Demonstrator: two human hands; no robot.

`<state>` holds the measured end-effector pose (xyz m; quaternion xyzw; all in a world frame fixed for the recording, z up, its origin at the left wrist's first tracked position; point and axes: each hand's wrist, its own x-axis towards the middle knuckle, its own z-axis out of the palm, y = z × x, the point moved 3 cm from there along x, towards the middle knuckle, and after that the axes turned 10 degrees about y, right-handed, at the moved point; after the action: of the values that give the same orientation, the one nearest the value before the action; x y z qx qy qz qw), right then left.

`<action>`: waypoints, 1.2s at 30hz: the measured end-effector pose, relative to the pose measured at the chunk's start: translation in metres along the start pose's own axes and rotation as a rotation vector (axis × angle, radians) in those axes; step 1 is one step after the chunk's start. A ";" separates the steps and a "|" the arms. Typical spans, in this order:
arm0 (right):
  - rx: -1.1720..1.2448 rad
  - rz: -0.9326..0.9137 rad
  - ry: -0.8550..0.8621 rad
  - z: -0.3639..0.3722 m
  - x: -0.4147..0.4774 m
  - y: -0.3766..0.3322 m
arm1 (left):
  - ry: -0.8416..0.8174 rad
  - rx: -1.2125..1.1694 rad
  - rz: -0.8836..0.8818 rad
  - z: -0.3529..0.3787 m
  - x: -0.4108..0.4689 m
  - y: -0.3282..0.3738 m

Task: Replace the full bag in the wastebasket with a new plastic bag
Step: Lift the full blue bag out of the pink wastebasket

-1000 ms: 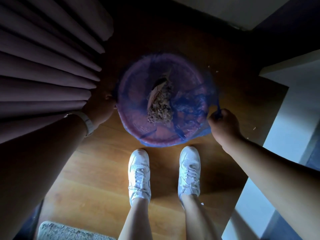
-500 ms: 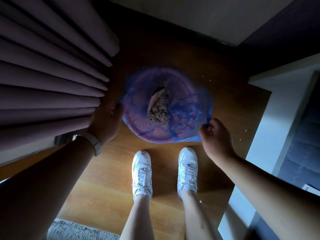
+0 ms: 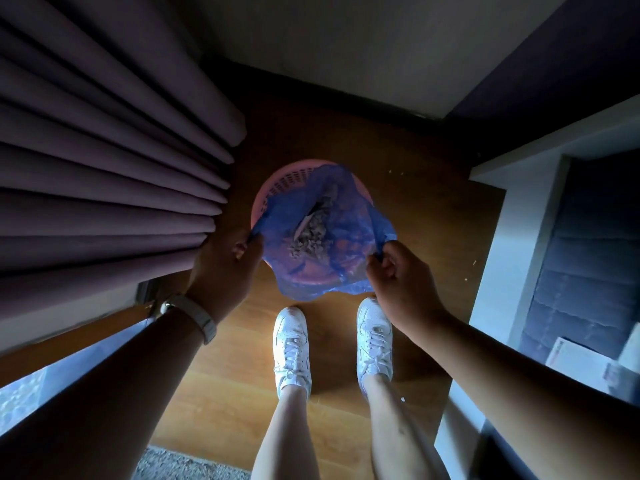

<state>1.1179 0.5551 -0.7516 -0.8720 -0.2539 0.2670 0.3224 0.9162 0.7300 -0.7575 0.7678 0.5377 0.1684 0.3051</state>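
Sneakers [image 3: 332,344] nearest, white, side by side on the wooden floor [image 3: 221,403], toes toward the work. Just beyond them, left hand [image 3: 223,268] with fingers pinched shut on the left edge of the blue bag [image 3: 349,233], a pale watch [image 3: 194,315] on that wrist. Right hand [image 3: 398,289] likewise closed on the bag's right edge, film bunched between thumb and fingertips. Bag mouth stretched open between the two grips, near hem drooping over the near rim and almost touching the toes. Inside, a heap of greyish scraps [image 3: 310,233] lying mid-bag. Farther on, pink wastebasket [image 3: 277,185], latticed wall showing bare on its far left where the film appears already peeled off the rim. Curtain folds [image 3: 104,161] close on the left; a pale ledge [image 3: 512,216] to the right; a few crumbs [image 3: 396,172] on the floor beyond the basket.

Step in hand, by the look of it: freeing the liner from the rim and gathering it for lifting. Best done by drawing both edges inward and upward together, closing the mouth above the scraps before raising. Worth keeping the pull even on both sides, since thin film probably tears or tips if one grip leads. Worth checking the far edge is fully off the rim first; cannot tell from here. Lift straight up, basket left standing, no new bag in sight yet.
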 end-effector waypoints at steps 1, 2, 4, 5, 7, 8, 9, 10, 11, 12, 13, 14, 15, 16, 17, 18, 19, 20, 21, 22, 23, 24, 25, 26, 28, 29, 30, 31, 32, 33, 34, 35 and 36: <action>0.011 -0.013 0.000 -0.005 -0.003 -0.006 | 0.023 0.005 0.040 -0.006 0.001 0.007; 0.014 -0.037 0.003 -0.010 -0.005 -0.012 | 0.046 0.010 0.078 -0.012 0.002 0.016; 0.001 -0.107 0.011 -0.026 -0.009 -0.028 | 0.098 -0.010 0.112 -0.028 0.004 0.033; -0.006 -0.145 0.020 -0.035 -0.010 -0.038 | 0.115 -0.026 0.106 -0.036 0.005 0.042; -0.022 -0.210 0.038 -0.053 -0.010 -0.059 | 0.135 -0.077 0.037 -0.052 0.009 0.060; -0.027 -0.236 0.045 -0.063 -0.011 -0.068 | 0.133 -0.105 -0.010 -0.059 0.010 0.069; -0.034 -0.265 0.054 -0.072 -0.011 -0.079 | 0.132 -0.133 -0.049 -0.066 0.012 0.078; -0.042 -0.293 0.059 -0.081 -0.012 -0.091 | 0.127 -0.154 -0.069 -0.074 0.013 0.090; -0.045 -0.313 0.061 -0.090 -0.014 -0.101 | 0.129 -0.168 -0.070 -0.082 0.014 0.102; -0.042 -0.327 0.063 -0.099 -0.015 -0.112 | 0.140 -0.170 -0.050 -0.092 0.014 0.116; -0.034 -0.337 0.068 -0.107 -0.016 -0.123 | 0.154 -0.167 -0.020 -0.102 0.014 0.131; -0.020 -0.343 0.073 -0.115 -0.017 -0.135 | 0.163 -0.162 0.003 -0.112 0.014 0.146; 0.002 -0.342 0.072 -0.124 -0.019 -0.146 | 0.159 -0.168 0.005 -0.123 0.013 0.160; 0.022 -0.344 0.072 -0.133 -0.021 -0.159 | 0.148 -0.187 -0.013 -0.133 0.013 0.172; 0.031 -0.358 0.080 -0.142 -0.023 -0.171 | 0.138 -0.211 -0.037 -0.144 0.013 0.183; 0.030 -0.376 0.089 -0.150 -0.025 -0.183 | 0.133 -0.227 -0.058 -0.153 0.013 0.192; 0.032 -0.389 0.095 -0.157 -0.028 -0.192 | 0.137 -0.235 -0.065 -0.163 0.012 0.201; 0.041 -0.393 0.093 -0.166 -0.031 -0.204 | 0.140 -0.232 -0.057 -0.175 0.013 0.211; 0.050 -0.388 0.087 -0.171 -0.032 -0.210 | 0.141 -0.219 -0.050 -0.181 0.013 0.219; 0.057 -0.395 0.093 -0.178 -0.034 -0.220 | 0.142 -0.208 -0.046 -0.191 0.013 0.228; 0.060 -0.414 0.103 -0.188 -0.037 -0.233 | 0.139 -0.211 -0.045 -0.204 0.013 0.239; 0.060 -0.433 0.114 -0.196 -0.041 -0.243 | 0.126 -0.234 -0.066 -0.213 0.011 0.248; 0.065 -0.459 0.130 -0.207 -0.046 -0.257 | 0.113 -0.277 -0.098 -0.226 0.008 0.258; 0.069 -0.488 0.147 -0.217 -0.051 -0.271 | 0.097 -0.329 -0.132 -0.238 0.005 0.268; 0.078 -0.545 0.179 -0.235 -0.062 -0.294 | 0.084 -0.403 -0.153 -0.262 -0.002 0.288; 0.081 -0.576 0.189 -0.244 -0.067 -0.305 | 0.100 -0.411 -0.107 -0.275 -0.006 0.298; 0.086 -0.611 0.195 -0.252 -0.071 -0.315 | 0.126 -0.413 -0.026 -0.288 -0.009 0.311; 0.099 -0.650 0.196 -0.261 -0.076 -0.326 | 0.148 -0.426 0.064 -0.301 -0.013 0.323; 0.118 -0.685 0.193 -0.270 -0.080 -0.337 | 0.164 -0.446 0.137 -0.313 -0.015 0.334; 0.137 -0.718 0.194 -0.279 -0.083 -0.349 | 0.169 -0.473 0.183 -0.324 -0.017 0.343; 0.150 -0.748 0.203 -0.288 -0.087 -0.361 | 0.161 -0.505 0.202 -0.333 -0.019 0.352; 0.159 -0.769 0.214 -0.297 -0.091 -0.373 | 0.142 -0.545 0.197 -0.341 -0.021 0.360; 0.166 -0.783 0.226 -0.306 -0.095 -0.385 | 0.118 -0.591 0.180 -0.349 -0.022 0.368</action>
<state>1.1369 0.6213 -0.2550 -0.7042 -0.5070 0.0464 0.4949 0.9692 0.7230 -0.2527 0.6794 0.4118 0.3879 0.4673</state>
